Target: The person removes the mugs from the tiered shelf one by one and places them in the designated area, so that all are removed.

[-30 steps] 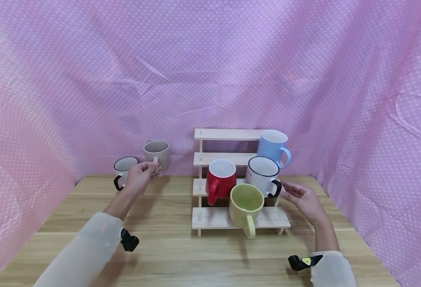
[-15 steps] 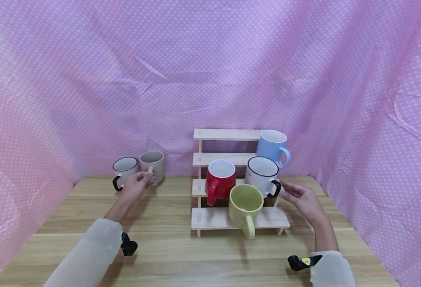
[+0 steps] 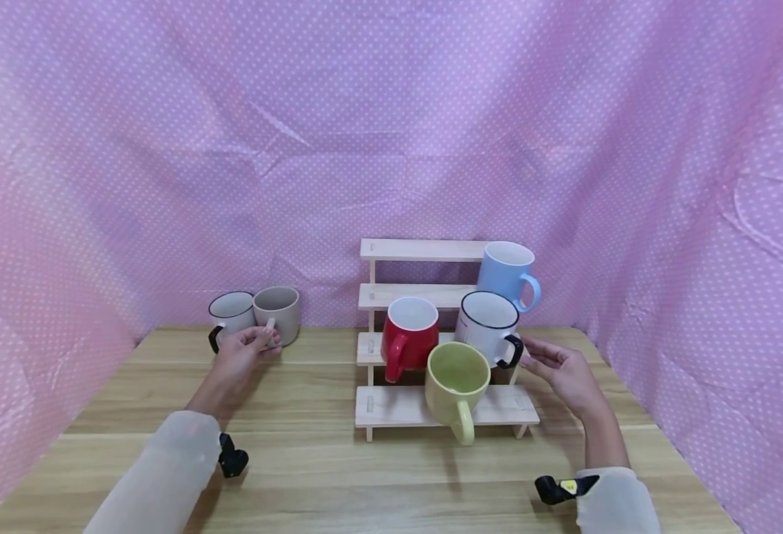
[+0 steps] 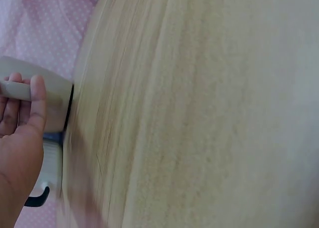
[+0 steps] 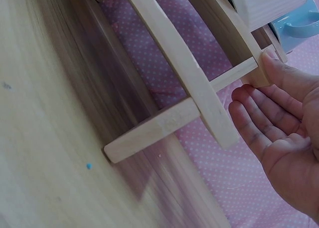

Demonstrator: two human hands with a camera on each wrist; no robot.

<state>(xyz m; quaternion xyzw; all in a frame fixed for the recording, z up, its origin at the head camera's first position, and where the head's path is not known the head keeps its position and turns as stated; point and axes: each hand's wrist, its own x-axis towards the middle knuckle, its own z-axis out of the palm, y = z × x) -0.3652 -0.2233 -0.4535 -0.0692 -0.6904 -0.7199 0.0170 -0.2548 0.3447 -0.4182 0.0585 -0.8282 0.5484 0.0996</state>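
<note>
At the table's far left, my left hand (image 3: 239, 356) pinches the handle of a grey-beige mug (image 3: 283, 315), which stands upright. Right beside it is a white mug (image 3: 230, 311) with a dark rim and black handle, partly behind the hand. In the left wrist view, the thumb and fingers (image 4: 38, 96) close round the beige handle. My right hand (image 3: 568, 374) is at the right end of a stepped wooden rack (image 3: 391, 406). The right wrist view has its thumb on a board end (image 5: 259, 77) and fingertips just under it, gripping the rack lightly.
On the rack stand a red mug (image 3: 413, 337), a yellow-green mug (image 3: 457, 386), a black-rimmed white mug (image 3: 488, 326) and a light blue mug (image 3: 506, 271). Some handles stick out past the boards. A pink dotted cloth (image 3: 391, 133) hangs behind the wooden table (image 3: 311, 475).
My left hand has brought the beige mug down and left, from above the table's back edge to beside the white mug. The right hand has stayed at the rack.
</note>
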